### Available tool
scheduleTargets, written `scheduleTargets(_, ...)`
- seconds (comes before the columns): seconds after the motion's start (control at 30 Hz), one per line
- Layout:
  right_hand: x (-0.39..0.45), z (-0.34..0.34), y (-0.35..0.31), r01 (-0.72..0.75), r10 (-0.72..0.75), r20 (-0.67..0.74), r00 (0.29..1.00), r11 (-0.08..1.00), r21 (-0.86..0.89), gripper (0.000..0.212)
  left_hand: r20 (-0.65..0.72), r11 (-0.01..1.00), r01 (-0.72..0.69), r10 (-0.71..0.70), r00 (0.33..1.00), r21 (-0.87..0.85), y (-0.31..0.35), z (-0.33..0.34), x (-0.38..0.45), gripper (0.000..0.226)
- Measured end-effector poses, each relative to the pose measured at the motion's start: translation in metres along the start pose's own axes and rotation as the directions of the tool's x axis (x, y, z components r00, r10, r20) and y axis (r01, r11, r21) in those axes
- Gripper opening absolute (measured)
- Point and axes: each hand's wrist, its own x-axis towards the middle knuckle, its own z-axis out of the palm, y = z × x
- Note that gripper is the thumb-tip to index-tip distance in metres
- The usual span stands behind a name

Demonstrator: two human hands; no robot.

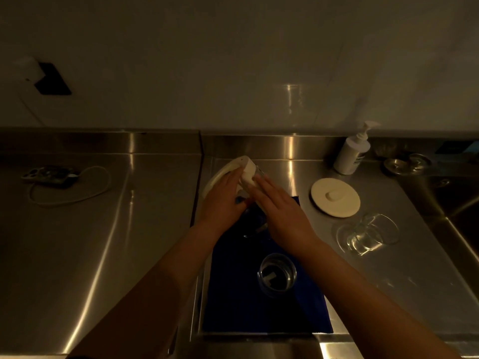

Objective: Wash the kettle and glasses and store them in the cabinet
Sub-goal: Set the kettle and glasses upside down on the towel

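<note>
Kettle (242, 174), tilted on its side above the far end of a dark blue cloth (233, 307) on the steel desk (103, 229), sits between both hands. Left hand (220, 200) curls round its near side, while right hand (282, 211) lies flat on it, fingers straight. One glass (276, 274) stands on the cloth; the cream lid (335, 197) and two glasses (368, 233) lie to the right.

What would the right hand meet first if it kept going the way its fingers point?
The right hand points up-left and already touches the kettle that the left hand holds, so the kettle comes first. Beyond it is probably the steel backsplash; depth is unclear.
</note>
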Motion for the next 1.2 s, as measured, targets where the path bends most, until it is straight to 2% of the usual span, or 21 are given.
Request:
scheduleTargets(0.13, 0.01, -0.002, -0.01, -0.002, 0.003, 0.024, 1.0, 1.0, -0.021, 0.069, 0.083, 1.0, -0.03, 0.03, 0.996, -0.002, -0.001, 0.002, -0.004, 0.073)
scheduleTargets(0.27, 0.011, -0.005, -0.011, -0.019, 0.019, 0.052, 0.998, 1.0, -0.001, 0.072, 0.149, 0.998, -0.059, 0.064, 0.987, -0.034, -0.002, 0.008, -0.006, 0.084)
scheduleTargets(0.47, 0.0, -0.003, 0.01, -0.108, 0.111, 0.052, 0.992, 0.992, -0.057, 0.073, 0.207, 0.956, -0.162, 0.112, 0.972, 0.246, -0.012, 0.016, -0.004, 0.088)
scheduleTargets(0.63, -0.008, -0.009, 0.025, -0.147, 0.147, 0.08, 0.986, 0.989, -0.007, 0.069, 0.271, 0.933, -0.233, 0.157, 0.95, 0.274, -0.007, 0.021, 0.0, 0.083)
scheduleTargets(0.83, -0.013, -0.012, 0.024, -0.251, 0.241, 0.115, 0.964, 0.964, 0.089, 0.054, 0.294, 0.891, -0.268, 0.163, 0.942, 0.366, -0.008, 0.028, -0.005, 0.085)
scheduleTargets(1.0, -0.009, -0.014, 0.024, -0.225, 0.224, 0.029, 0.974, 0.951, 0.214, 0.046, 0.25, 0.886, -0.258, 0.169, 0.953, 0.385, -0.005, 0.032, -0.007, 0.083)
scheduleTargets(1.2, -0.001, -0.012, 0.035, -0.201, 0.209, -0.009, 0.978, 0.951, 0.234, 0.047, 0.23, 0.836, -0.306, 0.222, 0.948, 0.456, 0.001, 0.027, 0.001, 0.08)
